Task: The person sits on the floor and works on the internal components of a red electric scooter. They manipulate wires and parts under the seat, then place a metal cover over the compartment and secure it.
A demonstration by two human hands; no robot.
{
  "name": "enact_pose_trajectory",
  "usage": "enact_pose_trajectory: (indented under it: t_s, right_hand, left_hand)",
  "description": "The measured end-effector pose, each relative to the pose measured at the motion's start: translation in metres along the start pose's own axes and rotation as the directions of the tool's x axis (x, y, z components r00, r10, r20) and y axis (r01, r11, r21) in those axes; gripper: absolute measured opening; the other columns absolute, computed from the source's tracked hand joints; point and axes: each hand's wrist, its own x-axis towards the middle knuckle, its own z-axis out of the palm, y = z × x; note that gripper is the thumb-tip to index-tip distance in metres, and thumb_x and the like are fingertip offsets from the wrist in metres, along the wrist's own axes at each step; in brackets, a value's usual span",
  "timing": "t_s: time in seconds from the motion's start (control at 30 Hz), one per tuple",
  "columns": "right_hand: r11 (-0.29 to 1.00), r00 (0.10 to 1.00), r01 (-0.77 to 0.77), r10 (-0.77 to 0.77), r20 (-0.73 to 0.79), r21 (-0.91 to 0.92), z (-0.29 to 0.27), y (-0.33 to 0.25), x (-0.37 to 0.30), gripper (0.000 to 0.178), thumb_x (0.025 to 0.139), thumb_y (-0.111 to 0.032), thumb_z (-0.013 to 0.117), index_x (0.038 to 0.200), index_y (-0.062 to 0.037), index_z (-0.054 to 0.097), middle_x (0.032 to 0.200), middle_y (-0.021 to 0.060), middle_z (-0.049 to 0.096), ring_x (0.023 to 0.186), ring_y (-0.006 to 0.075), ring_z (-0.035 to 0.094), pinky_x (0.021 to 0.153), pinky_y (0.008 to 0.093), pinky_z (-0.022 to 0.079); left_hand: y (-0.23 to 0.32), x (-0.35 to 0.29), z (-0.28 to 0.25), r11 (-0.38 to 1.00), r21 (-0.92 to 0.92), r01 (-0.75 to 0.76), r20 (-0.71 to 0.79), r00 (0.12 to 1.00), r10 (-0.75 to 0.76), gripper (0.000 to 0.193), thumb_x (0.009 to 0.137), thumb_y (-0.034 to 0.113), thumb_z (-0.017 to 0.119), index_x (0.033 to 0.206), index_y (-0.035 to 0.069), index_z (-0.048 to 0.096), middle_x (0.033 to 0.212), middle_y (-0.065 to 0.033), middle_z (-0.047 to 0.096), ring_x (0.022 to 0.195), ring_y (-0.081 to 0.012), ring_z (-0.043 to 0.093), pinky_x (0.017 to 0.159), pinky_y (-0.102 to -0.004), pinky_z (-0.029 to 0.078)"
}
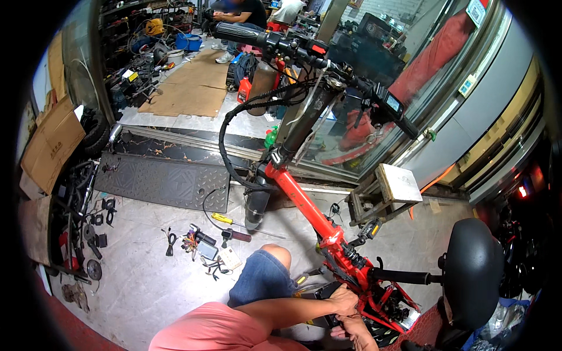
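A red folding electric bike frame [316,212] stands before me. At its lower middle, beside the rear shock absorber [354,256], both my hands are close together. My left hand [344,300] reaches in from the left with its fingers curled down against a black boxy part [325,307]. Just below it, my right hand [353,327] has its fingers bent at the same part's edge. What the fingertips pinch is hidden by the hands. The black saddle [473,272] is to the right, and the handlebar [316,50] with its display [392,103] is at the far end.
Left of my knee lie a yellow screwdriver [222,219], handlebar grips [236,235], a bundle of connectors [192,241] and a black cable [170,242]. A small stool [399,182] stands right of the frame. Beyond the doorway mat [170,182], another person [249,14] sits.
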Motion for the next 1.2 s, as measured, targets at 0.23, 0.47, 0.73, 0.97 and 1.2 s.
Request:
enact_pose_trajectory:
  t_s: [0.23, 0.47, 0.73, 0.97, 1.2]
  right_hand:
    - [0.93, 0.934, 0.294, -0.329, -0.142, -0.223, 0.006, 0.016, 0.005, 0.045, 0.106, -0.045, 0.055, 0.104, -0.0014, 0.067, 0.062, 0.0129, 0.072, 0.043, 0.0188, 0.064, 0.032, 0.0323, 0.041]
    - [0.993, 0.984, 0.117, -0.121, -0.128, -0.034, -0.005, 0.013, 0.002, 0.061, 0.098, -0.064, 0.055, 0.093, -0.0059, 0.072, 0.066, 0.0155, 0.073, 0.043, 0.0181, 0.061, 0.031, 0.0332, 0.035]
    - [0.999, 0.993, -0.02, 0.023, -0.116, 0.032, -0.005, -0.014, -0.006, 0.049, 0.098, -0.043, 0.069, 0.113, 0.0042, 0.067, 0.078, 0.019, 0.076, 0.06, 0.0236, 0.075, 0.039, 0.0307, 0.048]
    - [0.997, 0.989, 0.048, -0.04, -0.144, 0.055, 0.0, 0.006, -0.003, 0.054, 0.094, -0.047, 0.071, 0.097, 0.0065, 0.07, 0.077, 0.019, 0.076, 0.063, 0.0265, 0.076, 0.048, 0.0321, 0.054]
    - [0.996, 0.986, 0.085, -0.082, -0.142, 0.018, -0.003, 0.01, -0.009, 0.046, 0.093, -0.047, 0.073, 0.088, -0.0013, 0.075, 0.071, 0.0159, 0.075, 0.061, 0.023, 0.074, 0.054, 0.0325, 0.056]
  left_hand:
    - [-0.024, 0.017, 0.048, 0.983, -0.16, -0.088, -0.097, 0.993, 0.073, 0.023, 0.074, 0.037, 0.073, 0.074, 0.014, 0.073, 0.083, -0.0119, 0.07, 0.087, -0.0377, 0.069, 0.089, -0.056, 0.051]
    - [-0.006, 0.029, 0.029, 0.99, 0.007, -0.143, 0.092, 0.986, 0.142, 0.031, 0.078, 0.044, 0.073, 0.074, 0.013, 0.078, 0.08, -0.0154, 0.074, 0.082, -0.0366, 0.073, 0.077, -0.0512, 0.056]
    - [-0.012, 0.036, 0.016, 0.988, -0.151, -0.015, 0.085, 0.996, 0.028, 0.037, 0.083, 0.043, 0.074, 0.077, 0.006, 0.078, 0.08, -0.0195, 0.073, 0.081, -0.0413, 0.071, 0.082, -0.0519, 0.053]
    - [-0.007, 0.034, 0.001, 0.963, -0.241, -0.122, 0.159, 0.974, 0.163, 0.041, 0.087, 0.042, 0.071, 0.07, 0.005, 0.068, 0.071, -0.0186, 0.066, 0.074, -0.0414, 0.067, 0.07, -0.0533, 0.051]
    - [-0.012, 0.023, 0.022, 0.981, -0.095, -0.171, -0.034, 0.985, 0.168, 0.038, 0.084, 0.038, 0.071, 0.069, 0.004, 0.071, 0.076, -0.0201, 0.069, 0.081, -0.0404, 0.068, 0.082, -0.0486, 0.053]
